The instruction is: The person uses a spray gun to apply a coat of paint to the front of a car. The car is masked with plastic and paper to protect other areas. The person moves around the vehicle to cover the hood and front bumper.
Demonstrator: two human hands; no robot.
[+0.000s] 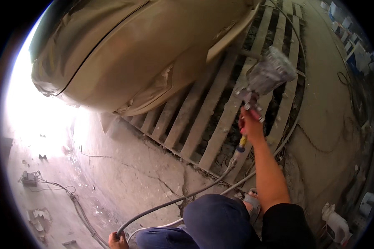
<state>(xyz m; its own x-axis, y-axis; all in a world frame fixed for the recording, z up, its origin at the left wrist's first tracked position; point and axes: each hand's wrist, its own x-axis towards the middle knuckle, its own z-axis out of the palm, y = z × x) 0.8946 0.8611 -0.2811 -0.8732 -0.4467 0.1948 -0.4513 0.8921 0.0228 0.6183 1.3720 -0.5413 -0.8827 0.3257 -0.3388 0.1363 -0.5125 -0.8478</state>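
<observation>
My right hand [249, 122] is closed round the handle of a paint spray gun [253, 99], held out in front over the slatted floor. A grey, dusty cup [272, 70] sits on top of the gun, slightly blurred. From the gun's yellow and blue lower fitting, a grey air hose [174, 201] runs down to the left. My left hand [118, 240], at the lower edge, grips that hose, its fingers partly cut off by the frame. Ahead and to the left is a car body [133, 54], tan-coloured in this light, with wrinkled masking sheeting [75, 25] on part of it.
Wooden slats [220, 128] with dark gaps lie beneath the car. A pale hose [241, 180] crosses near my sandalled foot [253, 201]. Cables [77, 203] trail along the left floor. A white plastic bottle [336, 222] stands at lower right; boxes [357, 56] line the far right.
</observation>
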